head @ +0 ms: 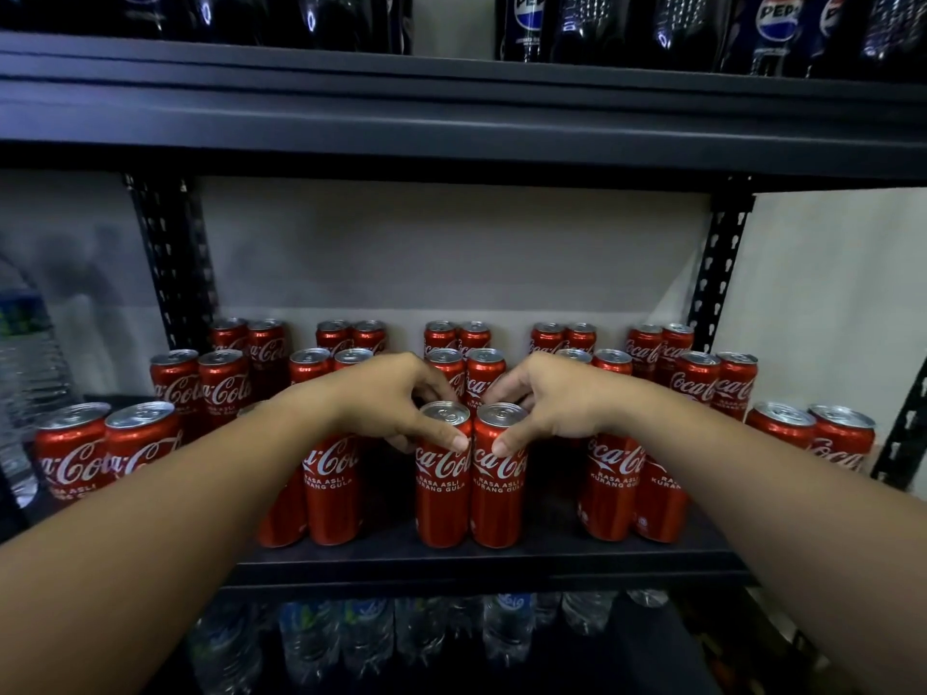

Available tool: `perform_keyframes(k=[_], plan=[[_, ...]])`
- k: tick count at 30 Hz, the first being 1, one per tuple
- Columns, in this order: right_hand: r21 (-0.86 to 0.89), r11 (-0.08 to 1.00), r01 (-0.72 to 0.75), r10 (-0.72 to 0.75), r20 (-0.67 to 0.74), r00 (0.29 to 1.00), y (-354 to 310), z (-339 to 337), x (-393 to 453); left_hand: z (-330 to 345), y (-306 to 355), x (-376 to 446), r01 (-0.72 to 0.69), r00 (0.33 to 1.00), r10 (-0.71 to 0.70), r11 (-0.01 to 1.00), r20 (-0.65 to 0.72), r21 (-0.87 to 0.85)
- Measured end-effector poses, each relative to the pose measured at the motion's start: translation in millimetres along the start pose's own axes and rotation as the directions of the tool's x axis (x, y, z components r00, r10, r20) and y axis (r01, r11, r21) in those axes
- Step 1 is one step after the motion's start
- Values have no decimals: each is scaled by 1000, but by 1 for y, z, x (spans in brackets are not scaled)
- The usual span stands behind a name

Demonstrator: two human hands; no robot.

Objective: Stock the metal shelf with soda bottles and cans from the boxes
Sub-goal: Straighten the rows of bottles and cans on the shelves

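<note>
While both bare arms reach in over the middle tier of the dark metal shelf (pixel 481 561), each hand takes the top of one slim red Coca-Cola can at the front edge. The left hand (pixel 401 398) curls its fingers over the silver lid of the left front can (pixel 442 486), thumb pressed on the near rim. The right hand (pixel 549 401) does the same on the right front can (pixel 497 486), thumb on its rim and fingers arched behind. These two cans stand upright, touching side by side, on the shelf board.

Around them, more red cans stand in pairs: a pair to the left (pixel 328 486), partly hidden by the left forearm, a pair to the right (pixel 632 486), another pair at the far left (pixel 108 451) and one at the far right (pixel 812 433). Behind these, two further rows of paired cans (pixel 484 371) run back to the pale wall.

On the tier above stand dark Pepsi bottles (pixel 526 27). On the tier below, clear plastic water bottles (pixel 506 629) show dimly in shadow. A large clear water bottle (pixel 25 373) stands at the left edge, beside the perforated black upright (pixel 170 263).
</note>
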State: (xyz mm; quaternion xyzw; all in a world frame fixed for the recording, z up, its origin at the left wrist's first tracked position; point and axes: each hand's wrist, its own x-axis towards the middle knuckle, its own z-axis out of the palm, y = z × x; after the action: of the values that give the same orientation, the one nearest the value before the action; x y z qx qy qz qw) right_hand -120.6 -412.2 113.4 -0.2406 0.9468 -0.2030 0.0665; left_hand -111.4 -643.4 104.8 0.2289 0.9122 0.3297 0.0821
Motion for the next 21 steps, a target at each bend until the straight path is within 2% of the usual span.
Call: perform_keyframes(k=[7, 10, 12, 21], plan=[[35, 999, -4, 4, 21, 1000, -1, -1, -4, -1, 0, 4, 1, 1000, -2, 999, 14, 42], [80, 997, -13, 10, 36, 999, 3, -4, -9, -2, 6, 11, -26, 999, 30, 976, -16, 218], [120, 992, -29, 26, 30, 999, 9, -10, -15, 1, 13, 17, -53, 997, 65, 961, -38, 273], [62, 990, -123, 129, -95, 987, 64, -50, -60, 43, 55, 63, -185, 978, 200, 961, -57, 207]])
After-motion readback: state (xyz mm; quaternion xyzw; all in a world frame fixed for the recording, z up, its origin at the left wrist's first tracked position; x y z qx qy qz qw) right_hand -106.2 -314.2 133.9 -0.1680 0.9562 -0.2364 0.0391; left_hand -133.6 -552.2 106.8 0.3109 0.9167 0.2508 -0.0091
